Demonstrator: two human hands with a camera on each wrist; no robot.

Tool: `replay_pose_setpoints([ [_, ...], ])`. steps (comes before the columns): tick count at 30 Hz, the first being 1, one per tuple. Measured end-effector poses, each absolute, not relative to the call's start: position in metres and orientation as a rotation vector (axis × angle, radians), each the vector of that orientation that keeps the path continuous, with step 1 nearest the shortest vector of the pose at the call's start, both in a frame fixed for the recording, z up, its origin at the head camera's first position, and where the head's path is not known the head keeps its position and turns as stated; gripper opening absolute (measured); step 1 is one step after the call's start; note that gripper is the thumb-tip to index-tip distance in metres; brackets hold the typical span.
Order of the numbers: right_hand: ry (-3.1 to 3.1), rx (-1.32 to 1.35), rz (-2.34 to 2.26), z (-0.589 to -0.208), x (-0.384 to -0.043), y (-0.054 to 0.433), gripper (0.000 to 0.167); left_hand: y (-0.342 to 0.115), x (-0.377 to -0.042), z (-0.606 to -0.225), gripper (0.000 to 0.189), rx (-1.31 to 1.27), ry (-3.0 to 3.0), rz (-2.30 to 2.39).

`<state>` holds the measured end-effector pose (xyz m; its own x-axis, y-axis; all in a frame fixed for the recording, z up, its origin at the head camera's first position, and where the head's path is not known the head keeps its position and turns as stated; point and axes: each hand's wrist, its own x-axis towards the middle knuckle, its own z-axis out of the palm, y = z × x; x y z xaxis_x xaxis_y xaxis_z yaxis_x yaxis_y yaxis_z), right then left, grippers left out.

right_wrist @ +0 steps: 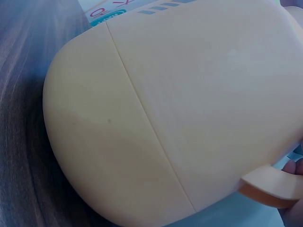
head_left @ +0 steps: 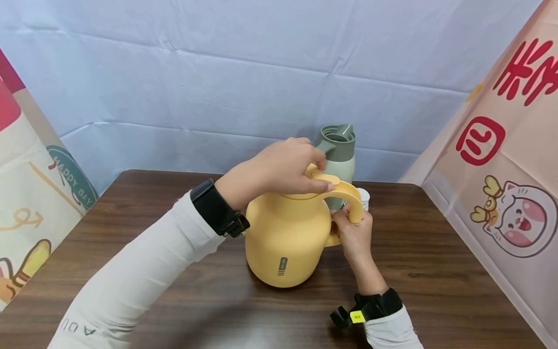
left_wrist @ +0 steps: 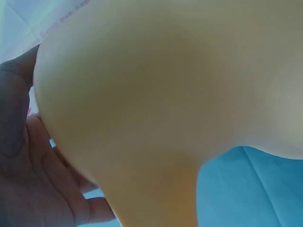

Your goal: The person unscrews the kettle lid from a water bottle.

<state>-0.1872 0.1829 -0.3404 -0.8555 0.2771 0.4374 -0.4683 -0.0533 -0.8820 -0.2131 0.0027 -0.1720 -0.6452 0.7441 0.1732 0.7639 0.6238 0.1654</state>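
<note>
A yellow vacuum jug [head_left: 287, 237] stands near the middle of the wooden table in the head view, its handle pointing right. Over its top lies my left hand [head_left: 287, 167], thumb on the near side by the handle, gripping the lid [head_left: 324, 178]. My right hand [head_left: 355, 232] grips the handle [head_left: 355, 206] from the right. In the left wrist view, the left hand [left_wrist: 33, 165] curves along the edge of the jug [left_wrist: 142, 94]. The right wrist view shows the jug's body [right_wrist: 189, 104] and fingers [right_wrist: 298, 168] at the handle's lower end.
Behind the yellow jug stands a pale green jug [head_left: 340, 167] with an uncovered top. A white cup-like object [head_left: 364, 196] shows partly behind the handle. The brown table [head_left: 436, 271] meets a pale cloth backdrop [head_left: 174, 87], with printed panels [head_left: 514, 169] at the sides.
</note>
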Motion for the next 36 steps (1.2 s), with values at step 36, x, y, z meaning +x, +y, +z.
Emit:
replay_pose_setpoints([
  [36, -1.782, 0.001, 1.433, -0.336, -0.190, 0.174, 0.031, 0.034, -0.196, -0.173, 0.035, -0.828, -2.930, -0.125],
])
